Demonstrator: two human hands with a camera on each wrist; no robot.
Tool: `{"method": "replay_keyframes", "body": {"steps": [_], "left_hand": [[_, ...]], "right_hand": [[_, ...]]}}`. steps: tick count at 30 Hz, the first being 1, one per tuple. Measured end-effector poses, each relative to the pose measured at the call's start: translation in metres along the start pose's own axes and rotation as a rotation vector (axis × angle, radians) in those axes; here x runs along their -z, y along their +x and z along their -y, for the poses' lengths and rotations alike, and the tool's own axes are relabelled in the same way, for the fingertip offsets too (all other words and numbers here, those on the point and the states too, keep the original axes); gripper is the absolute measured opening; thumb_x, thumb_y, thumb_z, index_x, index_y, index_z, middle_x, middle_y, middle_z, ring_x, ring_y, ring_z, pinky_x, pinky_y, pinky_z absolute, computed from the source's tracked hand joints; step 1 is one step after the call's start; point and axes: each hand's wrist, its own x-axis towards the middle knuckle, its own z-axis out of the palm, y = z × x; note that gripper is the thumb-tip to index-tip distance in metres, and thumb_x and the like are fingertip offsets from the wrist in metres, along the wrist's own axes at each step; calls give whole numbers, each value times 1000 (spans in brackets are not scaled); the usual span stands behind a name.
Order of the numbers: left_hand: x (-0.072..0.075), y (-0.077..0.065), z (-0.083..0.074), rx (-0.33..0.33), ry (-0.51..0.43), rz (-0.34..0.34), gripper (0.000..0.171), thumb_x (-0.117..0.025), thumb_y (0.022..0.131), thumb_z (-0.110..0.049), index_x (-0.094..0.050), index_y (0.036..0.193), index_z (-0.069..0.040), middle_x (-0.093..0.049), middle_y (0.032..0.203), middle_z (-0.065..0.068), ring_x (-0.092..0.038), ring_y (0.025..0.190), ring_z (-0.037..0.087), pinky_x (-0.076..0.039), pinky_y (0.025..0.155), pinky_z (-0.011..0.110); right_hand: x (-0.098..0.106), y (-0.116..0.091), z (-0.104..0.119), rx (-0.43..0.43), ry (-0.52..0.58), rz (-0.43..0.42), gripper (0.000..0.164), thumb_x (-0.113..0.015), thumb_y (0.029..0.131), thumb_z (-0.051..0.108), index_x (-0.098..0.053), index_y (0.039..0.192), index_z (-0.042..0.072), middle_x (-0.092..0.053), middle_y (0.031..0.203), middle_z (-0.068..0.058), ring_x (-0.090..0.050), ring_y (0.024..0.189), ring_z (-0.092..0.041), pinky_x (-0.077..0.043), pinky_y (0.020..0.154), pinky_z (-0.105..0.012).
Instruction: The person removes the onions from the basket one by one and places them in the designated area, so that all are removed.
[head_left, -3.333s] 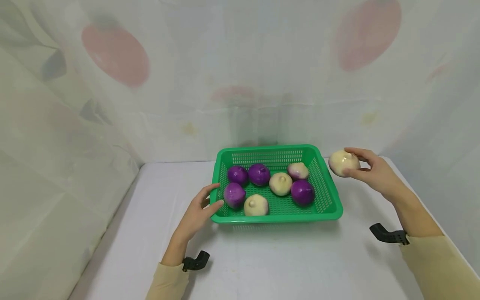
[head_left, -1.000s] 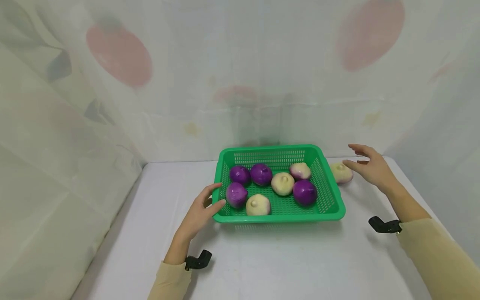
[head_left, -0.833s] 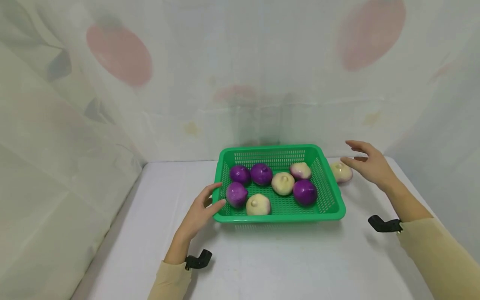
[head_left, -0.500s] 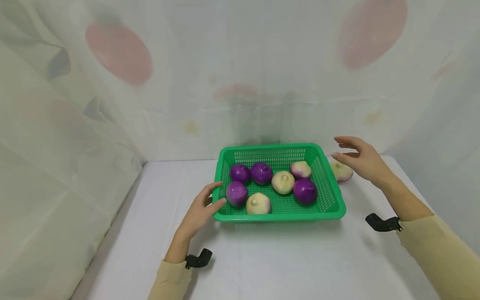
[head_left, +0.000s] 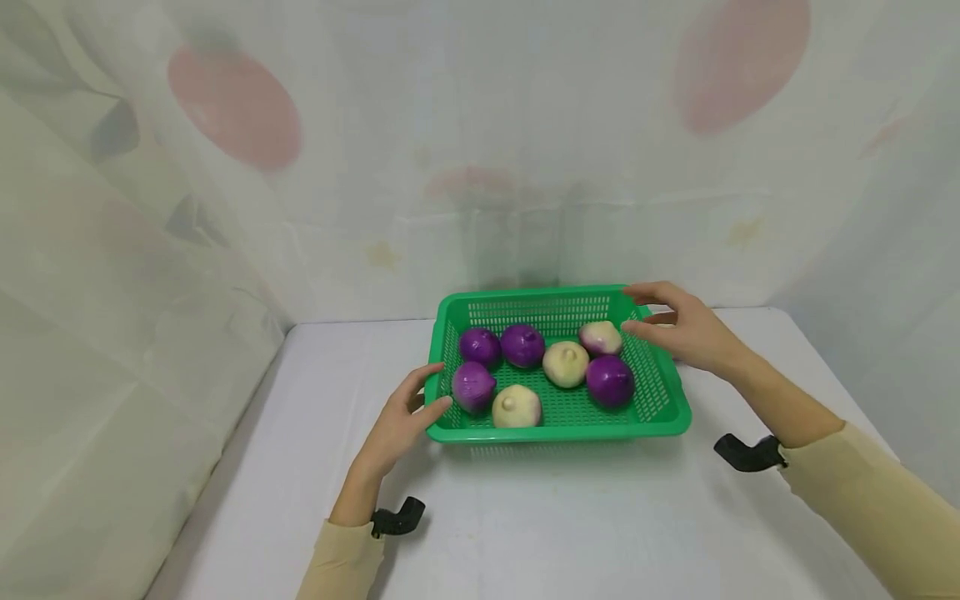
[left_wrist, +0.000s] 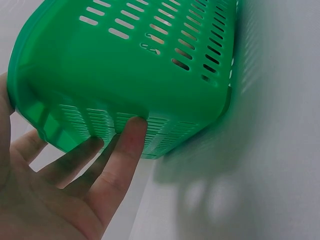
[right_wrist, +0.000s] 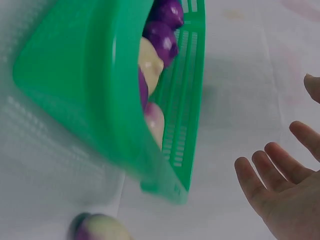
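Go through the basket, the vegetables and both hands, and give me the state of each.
Green basket: upright on the white table, uncovered.
Four purple vegetables: whole, in the basket.
Three pale vegetables: whole, in the basket.
Loose pale vegetable: outside the basket, cut off by the right wrist view's edge.
Left hand: thumb and forefinger over the basket's left rim.
Right hand: fingers apart, holding nothing.

A pale curtain (head_left: 480,125) with blurred red prints (head_left: 236,108) hangs behind a white tabletop (head_left: 555,525).
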Motion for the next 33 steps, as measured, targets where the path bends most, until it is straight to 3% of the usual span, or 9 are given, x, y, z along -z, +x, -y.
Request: {"method": "replay_keyframes", "body": {"steps": [6, 12, 20, 27, 33], "left_hand": [[-1, 0, -1, -6, 5, -3, 64, -69, 95, -50, -45, 152, -30, -34, 161, 0, -38, 141, 49, -35, 105, 71], [0, 1, -2, 6, 2, 4, 63, -69, 95, -51, -45, 151, -34, -34, 161, -2, -37, 142, 48, -35, 106, 70], [-1, 0, -2, 9, -10, 7, 60, -69, 95, -51, -46, 149, -38, -34, 162, -1, -37, 142, 47, -36, 105, 70], [0, -1, -3, 3, -6, 3, 64, -69, 95, -50, -45, 151, -32, -34, 161, 2, -39, 141, 47, -37, 104, 70], [1, -1, -3, 3, -13, 6, 64, -69, 95, -50, -45, 151, -31, -34, 162, 2, -38, 142, 46, -38, 105, 68]], "right_hand": [[-14, 3, 7, 47, 8, 36, 56, -69, 99, 28, -50, 147, 10, -49, 148, -10, -50, 131, -32, -46, 102, -54], [-31, 5, 14, 48, 45, 82, 57, -70, 98, 33, -50, 146, 11, -48, 149, -8, -51, 130, -36, -47, 101, -57], [-55, 9, 18, 67, 94, 132, 57, -72, 97, 30, -51, 145, 10, -49, 147, -9, -57, 127, -37, -48, 103, -50], [-76, 10, 21, 114, 86, 148, 54, -74, 95, 28, -56, 142, 11, -53, 142, -8, -53, 128, -38, -48, 102, -53], [-98, 9, 21, 121, 100, 206, 52, -74, 95, 30, -57, 140, 12, -54, 140, -7, -52, 129, -37, -53, 97, -45]]}}
